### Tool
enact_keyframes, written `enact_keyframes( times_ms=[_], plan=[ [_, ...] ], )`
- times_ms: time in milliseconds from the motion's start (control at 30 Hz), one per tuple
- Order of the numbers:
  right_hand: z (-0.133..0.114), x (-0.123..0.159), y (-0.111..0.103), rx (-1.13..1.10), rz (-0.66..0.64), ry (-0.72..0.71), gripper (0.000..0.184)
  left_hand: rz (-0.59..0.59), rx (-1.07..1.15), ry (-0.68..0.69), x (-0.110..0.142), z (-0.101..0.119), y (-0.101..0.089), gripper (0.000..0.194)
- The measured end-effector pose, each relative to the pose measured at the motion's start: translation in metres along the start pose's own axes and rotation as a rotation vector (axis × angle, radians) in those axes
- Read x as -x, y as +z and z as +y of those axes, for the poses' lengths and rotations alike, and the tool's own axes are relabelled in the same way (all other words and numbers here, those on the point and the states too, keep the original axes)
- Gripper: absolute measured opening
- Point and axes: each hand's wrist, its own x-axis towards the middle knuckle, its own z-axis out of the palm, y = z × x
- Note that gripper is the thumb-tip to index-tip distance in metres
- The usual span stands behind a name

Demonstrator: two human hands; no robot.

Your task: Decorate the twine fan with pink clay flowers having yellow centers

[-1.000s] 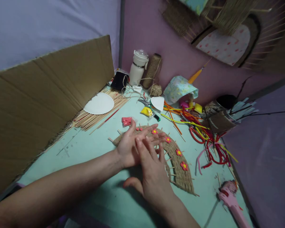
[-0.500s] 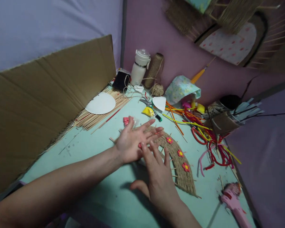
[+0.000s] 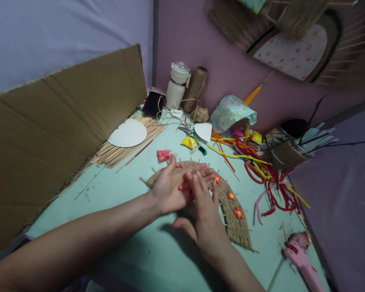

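On the table [image 3: 140,239], the arch [image 3: 239,229] is lying left of the glue gun [image 3: 300,257], and the bottle [image 3: 175,92] is standing behind.

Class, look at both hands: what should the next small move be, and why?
Probably, the right hand should slide its fingers over the small pink ball and roll it gently: the ball lies uncovered on the upturned palm of the left hand, close to the right fingertips, so a short shift should suffice.

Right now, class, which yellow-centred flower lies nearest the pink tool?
The lowest flower on the woven arch; the others in view sit higher, farther from the pink tool.
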Motion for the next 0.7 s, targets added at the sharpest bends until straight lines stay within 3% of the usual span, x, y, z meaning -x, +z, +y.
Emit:
enact_keyframes(
  times_ms=[133, 333, 467, 567, 700],
  plan=[
    [0.0004, 0.0019, -0.0032, 0.001, 0.047, 0.01, 0.094, 0.022, -0.025, 0.014, -0.0009, -0.0002, 0.0012, 0.074],
    [-0.0048, 0.0043, -0.0024, 0.048, -0.126, -0.13, 0.093, 0.033, 0.009, 0.022, -0.0005, 0.0025, 0.0017, 0.078],
    [-0.0046, 0.0035, -0.0003, 0.081, -0.071, -0.056, 0.092, 0.014, -0.005, 0.012, 0.0005, -0.0005, 0.0001, 0.078],
    [-0.0059, 0.0048, -0.0006, 0.07, -0.095, -0.114, 0.093, 0.035, -0.012, -0.054, 0.0008, -0.0018, 0.0003, 0.077],
    [-0.0042, 0.0096, -0.0028, 0.052, -0.07, -0.119, 0.087, 0.056, 0.016, 0.009, 0.0006, -0.0003, 0.0025, 0.074]
  ],
)
